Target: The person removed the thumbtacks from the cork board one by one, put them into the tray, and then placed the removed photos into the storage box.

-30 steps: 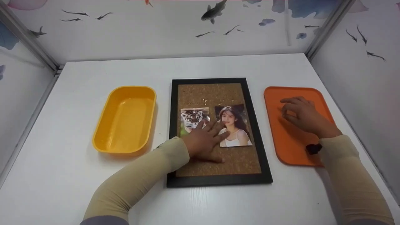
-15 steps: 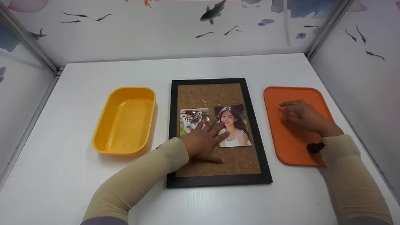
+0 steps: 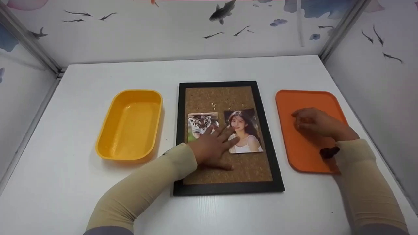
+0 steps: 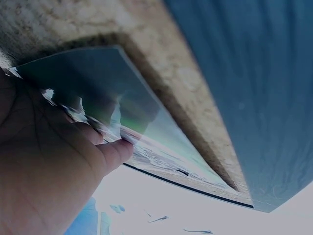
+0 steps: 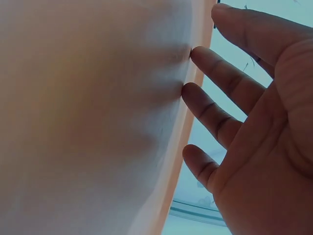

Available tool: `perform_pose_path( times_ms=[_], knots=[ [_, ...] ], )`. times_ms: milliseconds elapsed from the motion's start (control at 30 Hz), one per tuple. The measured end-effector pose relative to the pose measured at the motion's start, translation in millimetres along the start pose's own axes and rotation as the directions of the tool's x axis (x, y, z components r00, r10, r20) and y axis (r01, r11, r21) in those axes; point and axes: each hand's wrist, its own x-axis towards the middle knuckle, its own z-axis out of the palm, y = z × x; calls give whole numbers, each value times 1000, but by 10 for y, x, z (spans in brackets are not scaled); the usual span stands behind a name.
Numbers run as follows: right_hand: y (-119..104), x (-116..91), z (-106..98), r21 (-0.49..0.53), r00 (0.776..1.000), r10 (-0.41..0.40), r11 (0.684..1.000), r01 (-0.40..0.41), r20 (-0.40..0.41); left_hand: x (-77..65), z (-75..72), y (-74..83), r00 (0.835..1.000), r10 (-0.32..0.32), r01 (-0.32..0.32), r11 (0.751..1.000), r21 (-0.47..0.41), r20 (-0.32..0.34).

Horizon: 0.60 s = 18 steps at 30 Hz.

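My left hand (image 3: 212,148) lies spread on the cork board (image 3: 228,169) with a black frame. Its fingers overlap the lower part of a tiger photo (image 3: 200,122) and the left edge of a portrait photo (image 3: 246,135). In the left wrist view, fingertips press on a glossy photo (image 4: 132,98) whose near edge stands off the cork. Over the orange tray (image 3: 310,163), my right hand (image 3: 321,125) reaches down. Close up, its extended fingers (image 5: 210,115) meet the tray's surface (image 5: 98,122), and nothing shows in its palm.
A deep yellow tray (image 3: 130,130) stands left of the board. Grey metal posts and white printed panels (image 3: 163,36) enclose the white table (image 3: 245,215) at the back and sides. A dark wrist strap (image 3: 329,152) shows at the right sleeve.
The right hand has dipped slightly over the orange tray, and its index finger has drawn in toward the other fingers. My left hand has stayed in place on the photos.
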Motion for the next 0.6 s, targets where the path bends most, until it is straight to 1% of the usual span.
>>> perform_pose_path(
  times_ms=[133, 267, 367, 600],
  knots=[
    [30, 12, -1, 24, 1000, -23, 999, 23, 15, -3, -2, 0, 1000, 1, -1, 1000, 1, -1],
    [40, 8, -5, 23, 998, -52, 998, 51, 45, -10, -11, -3, 1000, -2, 2, 1000, -7, -2],
    [40, 4, -4, 20, 997, -46, 999, 45, 67, -13, -13, -5, 1000, -3, 3, 1000, -10, -5],
    [16, -17, -1, 58, 995, -32, 998, 27, 93, 7, 17, -1, 1000, -2, 2, 1000, 19, -7]
  ],
)
